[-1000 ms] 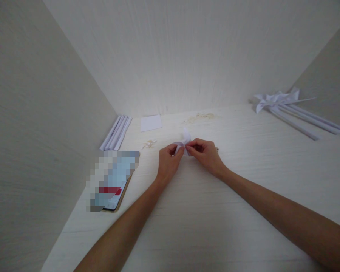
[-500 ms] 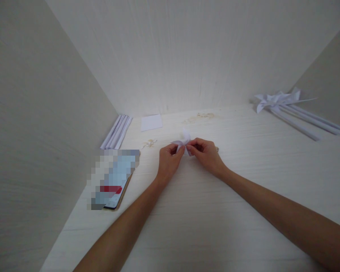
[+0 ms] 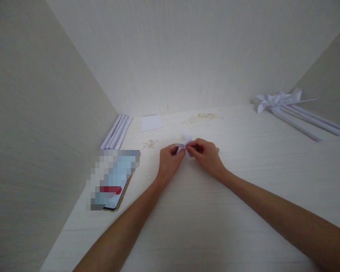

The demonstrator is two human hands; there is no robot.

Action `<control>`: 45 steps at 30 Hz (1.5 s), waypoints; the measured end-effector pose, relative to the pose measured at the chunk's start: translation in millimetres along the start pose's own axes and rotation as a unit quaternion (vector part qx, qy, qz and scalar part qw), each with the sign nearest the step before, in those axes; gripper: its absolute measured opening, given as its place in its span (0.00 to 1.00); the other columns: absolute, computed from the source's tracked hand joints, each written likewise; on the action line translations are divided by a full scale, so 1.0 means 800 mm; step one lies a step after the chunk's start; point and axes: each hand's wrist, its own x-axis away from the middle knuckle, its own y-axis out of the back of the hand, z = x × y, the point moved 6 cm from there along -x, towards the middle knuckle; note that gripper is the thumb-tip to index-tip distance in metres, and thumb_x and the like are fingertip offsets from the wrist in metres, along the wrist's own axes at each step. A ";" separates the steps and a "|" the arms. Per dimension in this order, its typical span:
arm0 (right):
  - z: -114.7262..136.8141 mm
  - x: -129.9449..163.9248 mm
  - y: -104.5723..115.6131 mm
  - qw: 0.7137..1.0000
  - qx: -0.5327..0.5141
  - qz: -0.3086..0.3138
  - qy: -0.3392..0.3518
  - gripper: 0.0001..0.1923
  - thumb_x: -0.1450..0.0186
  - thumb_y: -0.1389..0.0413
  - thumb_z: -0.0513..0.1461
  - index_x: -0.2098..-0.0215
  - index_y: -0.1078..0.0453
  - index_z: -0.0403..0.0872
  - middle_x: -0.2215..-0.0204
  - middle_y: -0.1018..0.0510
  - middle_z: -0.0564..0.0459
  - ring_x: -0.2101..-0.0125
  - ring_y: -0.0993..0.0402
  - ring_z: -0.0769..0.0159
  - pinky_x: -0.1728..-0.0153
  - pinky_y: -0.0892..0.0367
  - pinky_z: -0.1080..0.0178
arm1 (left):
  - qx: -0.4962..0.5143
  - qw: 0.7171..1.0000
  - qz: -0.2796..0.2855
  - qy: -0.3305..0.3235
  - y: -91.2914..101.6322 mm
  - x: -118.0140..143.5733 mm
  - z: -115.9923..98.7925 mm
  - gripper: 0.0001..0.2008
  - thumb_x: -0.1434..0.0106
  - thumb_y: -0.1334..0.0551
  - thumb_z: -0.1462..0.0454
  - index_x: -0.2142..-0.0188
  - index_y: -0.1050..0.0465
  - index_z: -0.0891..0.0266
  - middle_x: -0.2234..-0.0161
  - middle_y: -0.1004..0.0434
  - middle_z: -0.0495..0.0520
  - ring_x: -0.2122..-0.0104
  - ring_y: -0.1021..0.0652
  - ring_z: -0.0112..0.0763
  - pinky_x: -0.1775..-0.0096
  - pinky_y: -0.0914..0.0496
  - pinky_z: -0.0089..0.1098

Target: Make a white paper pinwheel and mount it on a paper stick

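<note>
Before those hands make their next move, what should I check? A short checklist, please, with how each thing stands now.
1. Left hand has hold of the curled white paper: ok.
2. Right hand pinches the same paper: ok.
3. Smartphone is apart from both hands: ok, it lies to the left.
4. Paper pinwheels are out of the hands' way: ok, they lie at far right.
5. No scraps on the tabletop: not ok, small scraps lie beyond the left hand.
6. Small object behind the right hand is identified: cannot tell, mostly hidden.
</note>
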 end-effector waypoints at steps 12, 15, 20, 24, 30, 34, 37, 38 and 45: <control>-0.012 0.001 -0.003 0.984 -0.176 -0.008 -0.028 0.07 0.50 0.42 0.38 0.72 0.31 0.45 0.74 0.24 0.52 0.72 0.27 0.67 0.66 0.31 0.61 | -0.048 0.997 -0.066 -0.010 0.013 0.000 0.001 0.07 0.50 0.43 0.65 0.78 0.28 0.65 0.79 0.28 0.47 0.78 0.30 0.25 0.73 0.37 0.26; -0.015 0.002 -0.003 0.983 -0.179 -0.020 -0.035 0.06 0.50 0.41 0.38 0.73 0.30 0.45 0.74 0.23 0.51 0.71 0.25 0.66 0.65 0.30 0.61 | -0.067 0.995 -0.080 -0.006 0.015 0.000 0.001 0.07 0.50 0.44 0.65 0.79 0.29 0.65 0.80 0.29 0.47 0.78 0.32 0.24 0.75 0.39 0.25; -0.017 0.005 -0.004 0.991 -0.129 -0.024 -0.022 0.09 0.51 0.40 0.39 0.71 0.29 0.45 0.74 0.22 0.51 0.72 0.25 0.65 0.67 0.28 0.60 | -0.085 0.994 -0.066 -0.018 0.012 0.002 -0.003 0.08 0.49 0.44 0.65 0.79 0.29 0.65 0.81 0.31 0.46 0.79 0.33 0.23 0.75 0.40 0.25; -0.015 0.005 -0.003 0.992 -0.119 -0.031 -0.019 0.10 0.51 0.39 0.40 0.71 0.30 0.45 0.76 0.22 0.51 0.74 0.25 0.65 0.69 0.28 0.61 | -0.086 0.994 -0.053 -0.037 0.007 0.004 -0.006 0.08 0.49 0.44 0.65 0.79 0.29 0.65 0.81 0.31 0.46 0.78 0.33 0.23 0.74 0.40 0.25; -0.010 0.005 -0.001 0.994 -0.102 -0.042 -0.022 0.08 0.51 0.40 0.37 0.72 0.32 0.45 0.78 0.24 0.52 0.76 0.26 0.67 0.73 0.30 0.64 | -0.089 0.994 -0.043 -0.041 0.006 0.005 -0.007 0.07 0.49 0.45 0.66 0.78 0.29 0.64 0.81 0.31 0.46 0.78 0.33 0.24 0.74 0.40 0.25; -0.008 0.005 -0.001 0.995 -0.086 -0.048 -0.014 0.08 0.51 0.41 0.36 0.72 0.33 0.45 0.78 0.25 0.53 0.76 0.27 0.68 0.74 0.31 0.65 | -0.090 0.994 -0.035 -0.045 0.004 0.006 -0.009 0.07 0.49 0.45 0.66 0.77 0.28 0.64 0.79 0.29 0.46 0.77 0.32 0.24 0.72 0.39 0.26; -0.005 0.006 0.001 0.996 -0.074 -0.054 0.007 0.07 0.49 0.42 0.36 0.71 0.34 0.46 0.77 0.26 0.54 0.76 0.28 0.69 0.74 0.31 0.65 | -0.083 0.995 -0.024 -0.046 0.002 0.006 -0.008 0.08 0.49 0.45 0.66 0.76 0.27 0.64 0.79 0.29 0.46 0.77 0.32 0.24 0.72 0.38 0.26; -0.002 0.006 0.002 0.996 -0.061 -0.055 0.022 0.06 0.48 0.42 0.36 0.72 0.35 0.46 0.77 0.26 0.54 0.76 0.28 0.69 0.74 0.31 0.65 | -0.082 0.995 -0.020 -0.044 0.001 0.006 -0.008 0.08 0.49 0.44 0.66 0.76 0.27 0.64 0.79 0.29 0.47 0.77 0.32 0.24 0.72 0.38 0.26; 0.023 0.009 0.003 0.984 0.080 -0.052 0.151 0.04 0.44 0.46 0.34 0.76 0.34 0.46 0.77 0.29 0.54 0.76 0.33 0.70 0.74 0.34 0.66 | -0.066 0.997 -0.016 -0.032 0.001 0.004 -0.005 0.07 0.50 0.44 0.66 0.77 0.28 0.65 0.80 0.30 0.47 0.78 0.32 0.24 0.73 0.38 0.26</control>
